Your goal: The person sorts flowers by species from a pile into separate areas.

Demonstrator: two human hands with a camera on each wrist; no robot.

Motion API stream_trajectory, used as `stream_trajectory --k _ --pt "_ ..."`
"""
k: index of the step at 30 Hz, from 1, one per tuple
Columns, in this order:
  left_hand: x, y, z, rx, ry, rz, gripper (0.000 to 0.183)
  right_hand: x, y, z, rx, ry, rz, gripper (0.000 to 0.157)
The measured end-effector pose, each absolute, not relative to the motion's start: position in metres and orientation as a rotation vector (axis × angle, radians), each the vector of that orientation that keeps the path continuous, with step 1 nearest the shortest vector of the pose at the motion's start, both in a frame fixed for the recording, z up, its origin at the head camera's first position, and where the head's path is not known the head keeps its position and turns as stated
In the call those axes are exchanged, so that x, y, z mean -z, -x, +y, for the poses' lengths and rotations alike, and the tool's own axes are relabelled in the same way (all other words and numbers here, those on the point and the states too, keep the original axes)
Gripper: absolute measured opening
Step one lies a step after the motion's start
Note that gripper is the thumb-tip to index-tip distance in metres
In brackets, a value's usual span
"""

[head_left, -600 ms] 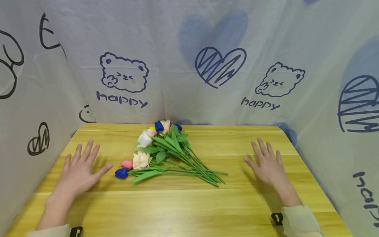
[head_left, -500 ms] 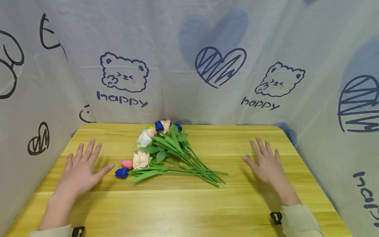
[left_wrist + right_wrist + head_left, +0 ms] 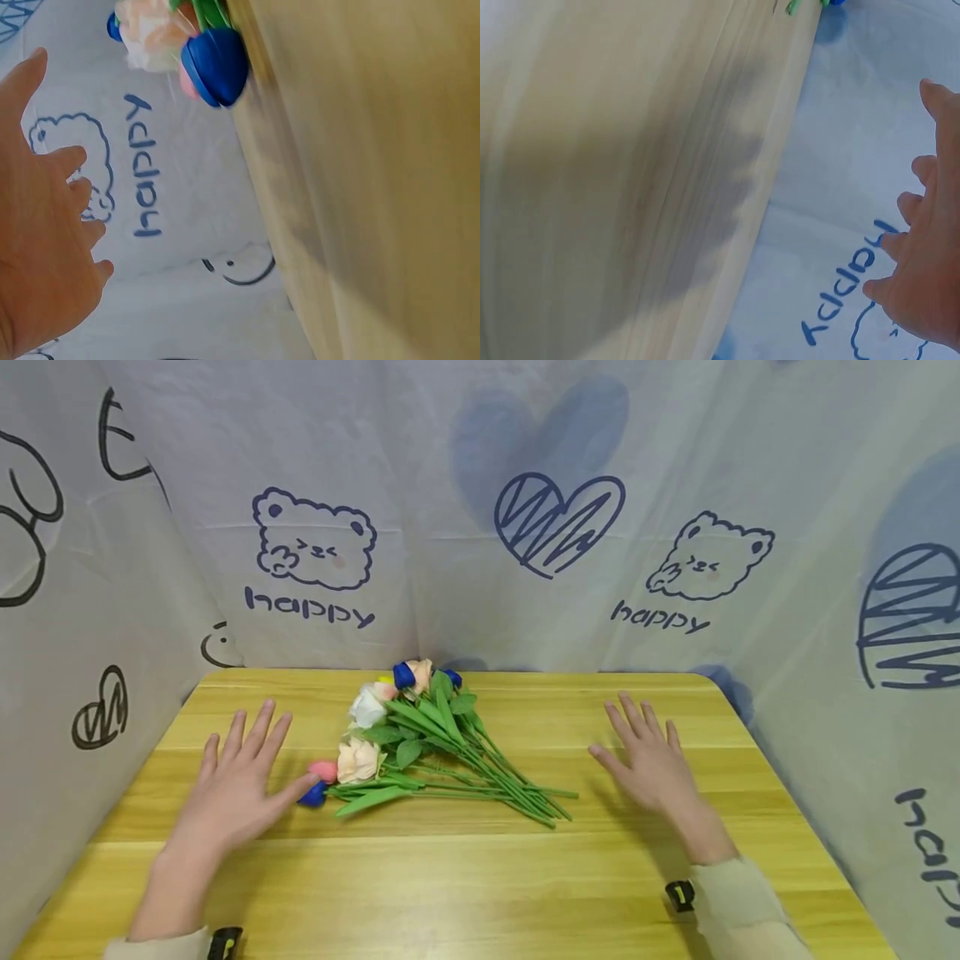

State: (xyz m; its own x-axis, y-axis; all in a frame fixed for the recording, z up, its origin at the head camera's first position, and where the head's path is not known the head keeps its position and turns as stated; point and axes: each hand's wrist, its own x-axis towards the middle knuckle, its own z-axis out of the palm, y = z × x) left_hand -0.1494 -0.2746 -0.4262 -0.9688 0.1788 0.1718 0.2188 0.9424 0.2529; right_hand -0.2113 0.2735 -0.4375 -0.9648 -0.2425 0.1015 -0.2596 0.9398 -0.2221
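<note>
A loose bunch of artificial flowers lies on the table, blooms to the left and back, green stems (image 3: 517, 789) pointing right. Among the blooms are a blue tulip (image 3: 216, 67), a pink tulip (image 3: 323, 771), a peach rose (image 3: 358, 760) and a white rose (image 3: 367, 706). My left hand (image 3: 236, 797) hovers palm down left of the bunch, fingers spread; its thumb overlaps the blue tulip in the head view. Right of the stem ends, my right hand (image 3: 651, 768) is held above the table with fingers spread and nothing in it. Both hands cast shadows on the wood.
The wooden table (image 3: 450, 893) has rounded back corners. A pale cloth (image 3: 450, 602) printed with bears, hearts and the word "happy" hangs along its back and both sides. A black band (image 3: 680, 896) shows at the right wrist, and another (image 3: 225, 943) at the left.
Both hands have moved inward, the left one rightward to the blue tulip and the right one leftward toward the stems. The flowers lie as before, and the head view has tilted slightly.
</note>
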Motion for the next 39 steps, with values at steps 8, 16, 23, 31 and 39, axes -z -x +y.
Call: stream_trajectory --k 8,16,23,31,39 --pt "0.417 0.154 -0.249 0.394 0.398 -2.928 0.097 0.441 0.217 0.249 -0.349 -0.466 -3.014 0.081" --pt "0.419 0.164 -0.221 0.359 0.486 -2.928 0.098 0.448 0.219 0.225 -0.363 -0.552 -3.007 0.081" --pt "0.428 0.173 -0.19 0.328 0.604 -2.921 0.097 0.451 0.218 0.205 -0.366 -0.66 -3.015 0.08" --pt "0.448 0.181 -0.16 0.28 0.777 -2.87 0.092 0.462 0.218 0.184 -0.375 -0.839 -3.076 0.078" --pt "0.46 0.192 -0.146 0.12 0.977 -2.874 0.095 0.47 0.22 0.173 -0.394 -1.027 -3.19 0.077"
